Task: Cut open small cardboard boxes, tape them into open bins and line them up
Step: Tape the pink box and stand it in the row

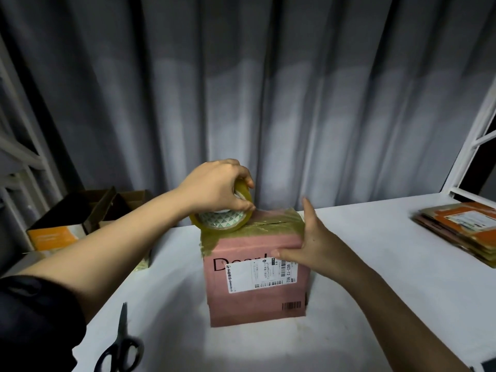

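A pink cardboard box (249, 304) with a white shipping label stands on the white table (375, 277), its top seam covered in yellowish tape. My left hand (214, 186) grips a roll of clear packing tape (222, 214) resting on the box's top left. My right hand (311, 242) lies against the box's upper right corner, fingers straight up the side and thumb across the front. Black-handled scissors (120, 347) lie on the table at the lower left.
Several open cardboard bins (88, 213) stand at the table's far left. A stack of flattened boxes (461, 229) sits at the right edge. A grey curtain (241, 89) hangs behind, with white shelf frames (472, 146) on both sides.
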